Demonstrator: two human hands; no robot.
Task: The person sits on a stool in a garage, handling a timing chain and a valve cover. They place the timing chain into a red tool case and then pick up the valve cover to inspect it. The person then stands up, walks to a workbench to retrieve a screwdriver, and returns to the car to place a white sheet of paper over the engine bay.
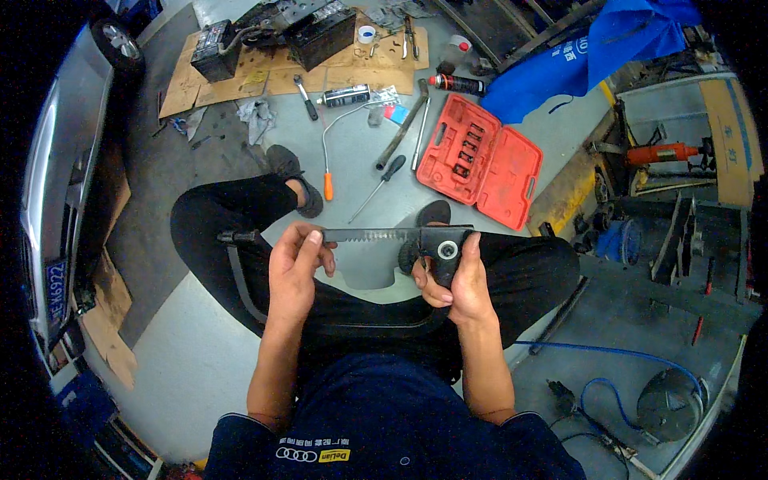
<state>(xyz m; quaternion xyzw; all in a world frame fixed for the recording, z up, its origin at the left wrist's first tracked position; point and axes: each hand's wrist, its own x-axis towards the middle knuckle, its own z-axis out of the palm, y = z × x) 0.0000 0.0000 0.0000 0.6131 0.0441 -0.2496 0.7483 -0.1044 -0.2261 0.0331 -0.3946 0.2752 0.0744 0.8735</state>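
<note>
A black hacksaw (361, 328) is held across my lap, its bowed frame towards my body. Its thin toothed blade (372, 235) runs along the far side. My left hand (296, 260) is closed in a pinch at the left part of the blade, thumb on top. Further left, the frame's end fitting (238, 238) sticks out over my left knee. My right hand (456, 284) wraps the dark handle (445, 251), which bears a round silver-ringed fastener. Part of the frame near my right wrist is hard to see against my dark trousers.
Beyond my feet lie a screwdriver (377, 189), an orange-handled flexible tool (328, 186), a ratchet (305, 98), spray cans (345, 96) and an open red socket case (480, 164). Batteries (320, 38) stand on cardboard. A car (68, 168) is at left, a blue hose (600, 347) at right.
</note>
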